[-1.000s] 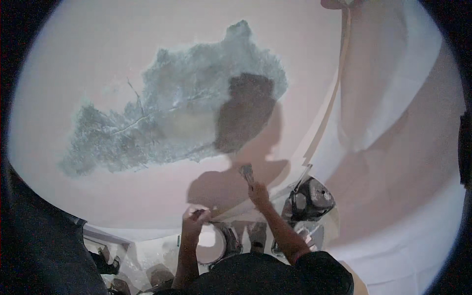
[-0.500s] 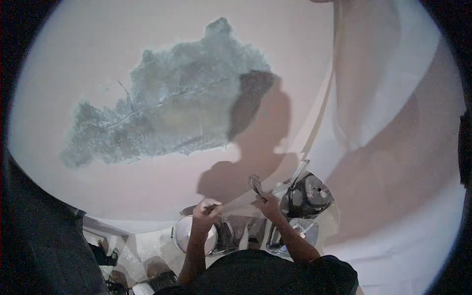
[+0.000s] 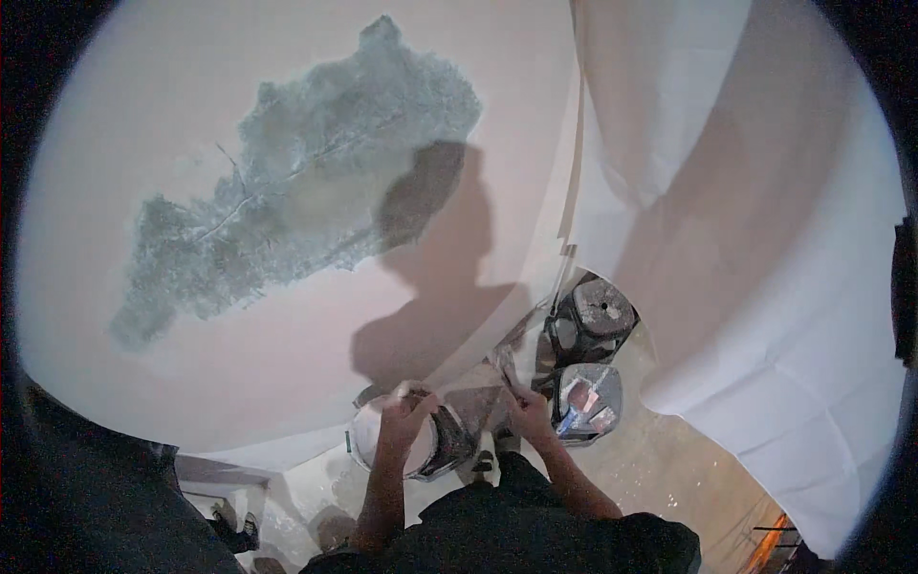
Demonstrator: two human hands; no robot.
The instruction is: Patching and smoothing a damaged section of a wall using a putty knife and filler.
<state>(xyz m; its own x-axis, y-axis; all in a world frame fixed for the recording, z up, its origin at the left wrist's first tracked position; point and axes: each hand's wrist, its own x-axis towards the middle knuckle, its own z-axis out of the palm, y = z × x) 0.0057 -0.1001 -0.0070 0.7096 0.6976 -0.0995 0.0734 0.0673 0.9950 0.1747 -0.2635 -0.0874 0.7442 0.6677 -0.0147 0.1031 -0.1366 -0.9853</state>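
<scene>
My right hand (image 3: 529,414) is closed round the handle of a scraper (image 3: 507,365), its blade pointing up toward the wall. My left hand (image 3: 409,413) has its fingers curled; what it holds is hard to make out, though a dark flat piece (image 3: 369,394) shows just beyond it. Both hands are held in front of me, apart from the wall. Ahead is a pale pinkish wall (image 3: 287,373) with a large, ragged grey-green patch (image 3: 316,182), crossed by a crack-like line. My shadow falls over the patch's right part.
Below my left hand stands a white round bucket (image 3: 368,442), with a black object (image 3: 454,442) beside it. To the right are a spattered black stool (image 3: 602,304) and another stool (image 3: 601,375) bearing small tools. White sheeting (image 3: 765,287) hangs at right. Speckled floor (image 3: 669,469) shows below.
My view has turned to the right, so the wall patch and shadow sit further left. More of the stools and floor shows. The scraper remains in my right hand.
</scene>
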